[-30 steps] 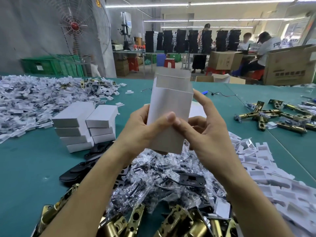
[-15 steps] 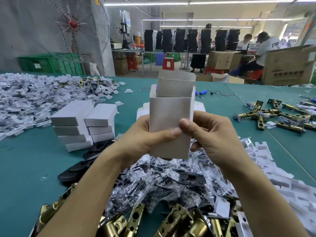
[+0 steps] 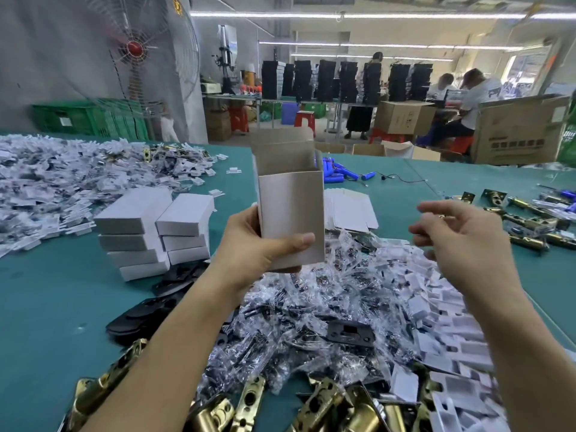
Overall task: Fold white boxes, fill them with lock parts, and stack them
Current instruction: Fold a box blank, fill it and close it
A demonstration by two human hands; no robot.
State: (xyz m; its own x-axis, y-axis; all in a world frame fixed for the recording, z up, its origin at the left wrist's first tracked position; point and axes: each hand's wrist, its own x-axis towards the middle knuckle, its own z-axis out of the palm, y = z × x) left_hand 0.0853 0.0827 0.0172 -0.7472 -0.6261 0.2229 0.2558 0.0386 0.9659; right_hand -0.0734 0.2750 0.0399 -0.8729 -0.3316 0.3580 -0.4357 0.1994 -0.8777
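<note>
While the left hand [image 3: 261,247] is gripping one upright white box [image 3: 291,213], thumb lying across its front face and its top flaps standing open above the pile of bagged lock parts [image 3: 311,310], the right hand [image 3: 461,238] is hovering well apart, fingers loosely spread and holding nothing. Seven closed white boxes [image 3: 156,235] are sitting stacked on the teal table [image 3: 46,294] in two touching columns, four and three.

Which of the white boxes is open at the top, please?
The upright box held in the left hand; the stacked boxes beside it are closed and lie flat.
</note>
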